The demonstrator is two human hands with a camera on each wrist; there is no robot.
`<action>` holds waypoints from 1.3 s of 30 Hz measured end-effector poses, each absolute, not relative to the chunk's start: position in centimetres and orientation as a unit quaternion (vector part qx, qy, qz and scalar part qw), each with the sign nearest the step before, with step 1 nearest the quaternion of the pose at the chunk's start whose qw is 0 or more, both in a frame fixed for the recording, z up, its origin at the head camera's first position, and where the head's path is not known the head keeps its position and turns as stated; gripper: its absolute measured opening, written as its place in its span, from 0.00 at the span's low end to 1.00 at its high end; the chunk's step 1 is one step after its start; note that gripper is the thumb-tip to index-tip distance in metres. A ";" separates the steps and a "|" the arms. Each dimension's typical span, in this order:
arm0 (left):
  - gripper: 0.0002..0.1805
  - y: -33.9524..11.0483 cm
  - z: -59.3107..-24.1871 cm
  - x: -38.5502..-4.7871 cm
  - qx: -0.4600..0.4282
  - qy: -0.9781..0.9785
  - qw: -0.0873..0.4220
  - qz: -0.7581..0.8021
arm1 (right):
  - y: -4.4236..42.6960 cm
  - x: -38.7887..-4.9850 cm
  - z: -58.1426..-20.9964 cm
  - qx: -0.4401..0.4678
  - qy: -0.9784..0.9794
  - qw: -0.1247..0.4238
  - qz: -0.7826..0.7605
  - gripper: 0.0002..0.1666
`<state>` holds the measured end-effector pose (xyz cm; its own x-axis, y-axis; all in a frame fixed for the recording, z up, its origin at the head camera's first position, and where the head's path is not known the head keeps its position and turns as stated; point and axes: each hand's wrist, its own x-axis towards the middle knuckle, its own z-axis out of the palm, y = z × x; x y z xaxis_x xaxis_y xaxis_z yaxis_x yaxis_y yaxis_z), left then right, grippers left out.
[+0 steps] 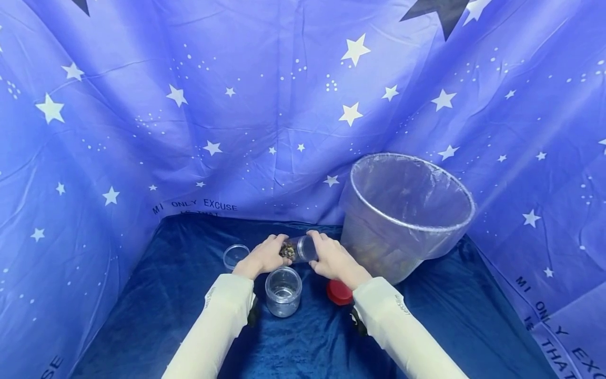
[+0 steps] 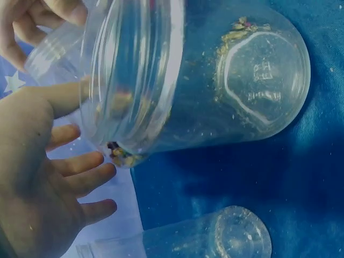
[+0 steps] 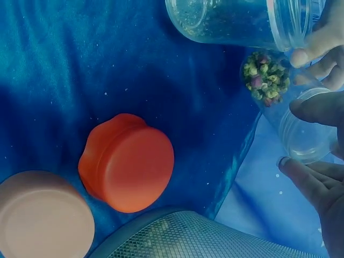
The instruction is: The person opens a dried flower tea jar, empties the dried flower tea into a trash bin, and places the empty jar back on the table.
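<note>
A clear jar (image 1: 300,249) with dried flower buds (image 3: 266,78) heaped at its bottom end lies sideways between both hands. My left hand (image 1: 267,254) holds that bottom end. At the threaded mouth end, my right hand (image 1: 331,255) grips with the thumb on one side and fingers on the other. Nearer me stands a wider clear jar (image 1: 283,295), uncovered, with small crumbs inside; neither hand is seen gripping it. Beyond the left hand, a slimmer clear jar (image 2: 231,236) stands upright with crumbs at its base, partly hidden in the head view.
A red scalloped lid (image 1: 339,292) lies beside the right wrist. A beige round lid (image 3: 45,215) is near it, covered by the arm in the head view. At the right stands a mesh bin (image 1: 379,252) with a clear liner. A starry curtain (image 1: 265,105) surrounds the blue cloth (image 1: 189,316).
</note>
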<state>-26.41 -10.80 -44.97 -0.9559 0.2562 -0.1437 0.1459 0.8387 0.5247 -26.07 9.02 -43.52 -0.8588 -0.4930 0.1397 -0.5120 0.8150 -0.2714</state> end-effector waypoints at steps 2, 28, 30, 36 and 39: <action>0.36 -10.9 -45.0 -26.5 0.109 0.955 0.095 0.258 | 9.0 -26.0 -43.4 0.260 -0.952 0.028 0.162 0.40; 0.40 -11.4 -44.0 -26.4 0.135 0.970 -0.016 0.204 | 10.8 -26.5 -41.2 0.253 -0.916 -0.021 0.310 0.41; 0.41 -11.3 -43.9 -26.4 0.133 0.969 -0.017 0.209 | 10.9 -26.6 -41.2 0.244 -0.918 -0.028 0.312 0.41; 0.41 -11.0 -43.7 -26.1 0.138 0.967 -0.022 0.212 | 11.0 -26.5 -41.3 0.221 -0.926 -0.027 0.305 0.40; 0.41 -10.9 -43.6 -25.8 0.136 0.969 -0.030 0.205 | 11.1 -26.6 -41.3 0.212 -0.926 -0.028 0.311 0.40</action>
